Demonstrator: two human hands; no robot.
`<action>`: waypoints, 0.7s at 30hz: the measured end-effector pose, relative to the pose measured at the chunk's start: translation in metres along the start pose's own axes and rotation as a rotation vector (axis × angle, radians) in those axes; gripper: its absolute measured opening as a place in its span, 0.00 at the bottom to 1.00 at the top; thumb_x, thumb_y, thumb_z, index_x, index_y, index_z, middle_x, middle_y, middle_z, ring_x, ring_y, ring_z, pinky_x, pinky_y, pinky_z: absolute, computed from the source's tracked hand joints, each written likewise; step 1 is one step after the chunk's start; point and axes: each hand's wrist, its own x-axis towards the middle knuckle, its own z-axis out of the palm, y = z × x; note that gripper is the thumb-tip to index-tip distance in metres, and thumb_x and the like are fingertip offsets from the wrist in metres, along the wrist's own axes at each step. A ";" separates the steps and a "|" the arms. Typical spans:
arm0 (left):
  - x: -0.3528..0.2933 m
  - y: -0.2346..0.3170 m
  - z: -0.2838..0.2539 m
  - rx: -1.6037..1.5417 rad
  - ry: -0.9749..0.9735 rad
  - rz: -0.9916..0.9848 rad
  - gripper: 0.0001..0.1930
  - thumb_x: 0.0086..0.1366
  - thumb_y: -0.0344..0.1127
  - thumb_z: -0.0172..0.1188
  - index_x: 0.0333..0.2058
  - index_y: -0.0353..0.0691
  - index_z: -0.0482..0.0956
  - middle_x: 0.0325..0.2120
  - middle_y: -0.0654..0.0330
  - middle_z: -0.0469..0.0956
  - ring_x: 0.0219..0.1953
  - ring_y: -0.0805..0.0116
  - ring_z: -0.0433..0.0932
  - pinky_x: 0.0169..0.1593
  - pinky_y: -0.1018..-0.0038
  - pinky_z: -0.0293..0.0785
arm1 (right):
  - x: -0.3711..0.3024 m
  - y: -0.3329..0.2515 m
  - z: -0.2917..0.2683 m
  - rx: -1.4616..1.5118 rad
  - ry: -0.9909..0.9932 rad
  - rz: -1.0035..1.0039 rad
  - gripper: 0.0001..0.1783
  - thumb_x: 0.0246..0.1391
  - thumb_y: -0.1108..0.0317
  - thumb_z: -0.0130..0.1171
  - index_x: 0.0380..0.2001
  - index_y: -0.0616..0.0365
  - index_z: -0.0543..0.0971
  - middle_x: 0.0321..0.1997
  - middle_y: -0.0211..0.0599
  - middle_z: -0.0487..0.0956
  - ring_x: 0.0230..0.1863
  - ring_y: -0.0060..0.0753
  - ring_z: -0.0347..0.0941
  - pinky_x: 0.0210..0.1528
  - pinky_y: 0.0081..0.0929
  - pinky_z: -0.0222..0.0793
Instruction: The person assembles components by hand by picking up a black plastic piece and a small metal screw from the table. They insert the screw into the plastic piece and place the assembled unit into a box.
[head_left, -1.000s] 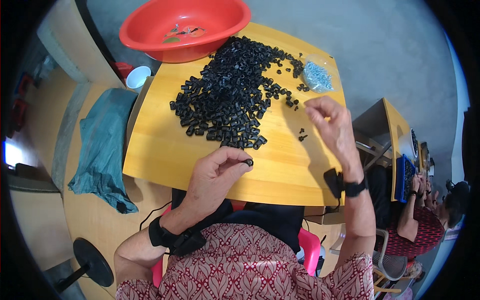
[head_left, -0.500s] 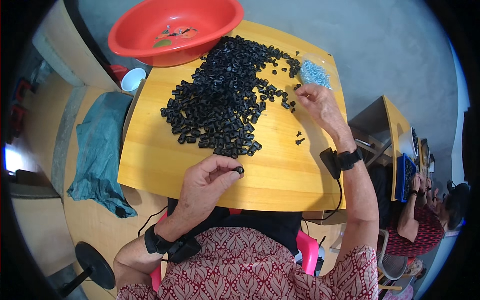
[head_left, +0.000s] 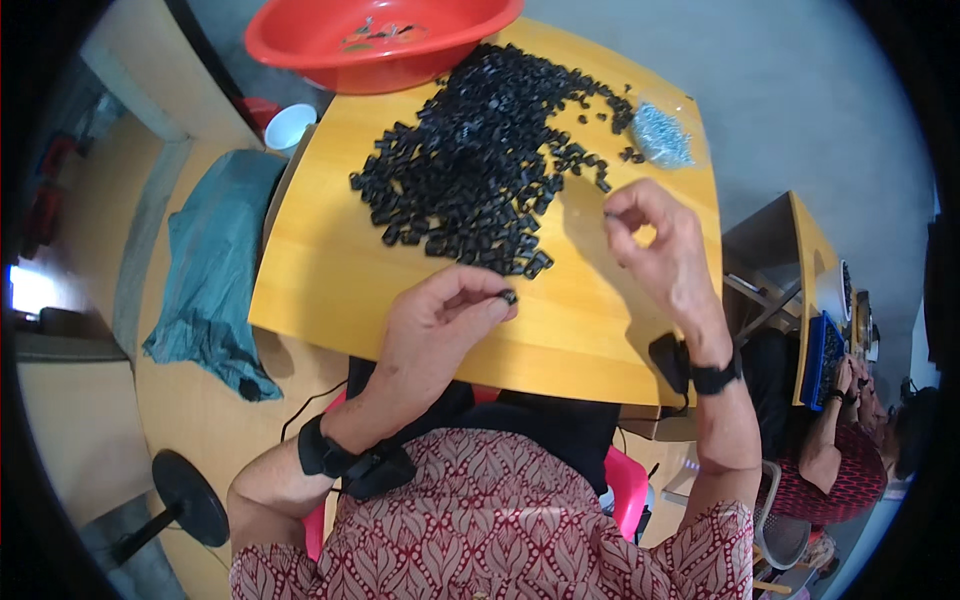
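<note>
Near the table's front edge my left hand pinches a small black plastic fitting between thumb and fingertips, its round end facing right. My right hand hovers over the right part of the table, thumb and forefinger pressed together in a ring. A tiny dark bit shows at those fingertips, too small to name. Beyond both hands spreads a heap of similar black fittings. Smaller black pieces lie at its far right end, beside a clear bag of silvery screws.
A red basin stands at the table's far left corner, with a few small things inside. Left of the yellow table are a white bowl and a green sack. At far right, another person works by a blue tray.
My right hand has drawn back from the loose pieces near the screw bag, toward me. My left hand still holds the black fitting. The whole view has shifted slightly.
</note>
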 end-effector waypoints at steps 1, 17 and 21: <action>0.000 -0.001 0.001 -0.034 0.001 0.015 0.09 0.67 0.26 0.57 0.45 0.33 0.76 0.39 0.58 0.81 0.44 0.70 0.80 0.52 0.75 0.74 | -0.012 -0.011 0.007 -0.005 -0.017 -0.174 0.05 0.50 0.79 0.60 0.33 0.63 0.78 0.29 0.39 0.76 0.29 0.35 0.77 0.31 0.29 0.73; -0.019 -0.012 0.012 -0.070 -0.045 0.222 0.09 0.65 0.24 0.60 0.44 0.34 0.77 0.37 0.64 0.79 0.42 0.79 0.76 0.48 0.80 0.73 | -0.079 -0.073 0.048 -0.034 0.167 -0.372 0.11 0.43 0.81 0.67 0.27 0.61 0.74 0.26 0.39 0.73 0.27 0.41 0.74 0.28 0.33 0.70; -0.020 -0.013 0.012 -0.091 -0.033 0.272 0.09 0.64 0.23 0.61 0.43 0.34 0.76 0.37 0.63 0.79 0.41 0.78 0.77 0.48 0.80 0.73 | -0.086 -0.074 0.053 0.040 0.212 -0.342 0.10 0.45 0.81 0.67 0.28 0.61 0.74 0.27 0.38 0.73 0.26 0.38 0.73 0.29 0.31 0.71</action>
